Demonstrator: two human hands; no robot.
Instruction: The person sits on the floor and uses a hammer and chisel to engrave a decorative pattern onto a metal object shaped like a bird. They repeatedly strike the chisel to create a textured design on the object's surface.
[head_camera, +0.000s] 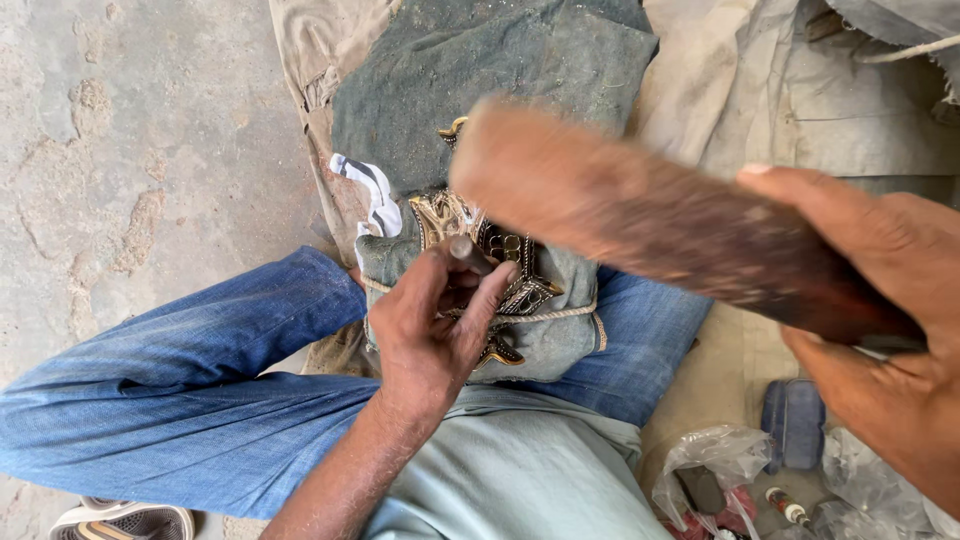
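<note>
Punch (468, 250) pinched upright in my left hand (435, 320) on the brass plate (505, 265), right hand (880, 310) gripping the wooden mallet (650, 215), so I'd strike square.

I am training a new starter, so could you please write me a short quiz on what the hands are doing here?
1. True or false: the right hand grips a brown wooden block.
2. The left hand holds which thing against the ornate metal piece? A) a small punch B) a brush C) a spoon
3. What does the metal piece rest on?

Key
1. True.
2. A.
3. A grey cloth pad on the lap, over blue jeans.
</note>
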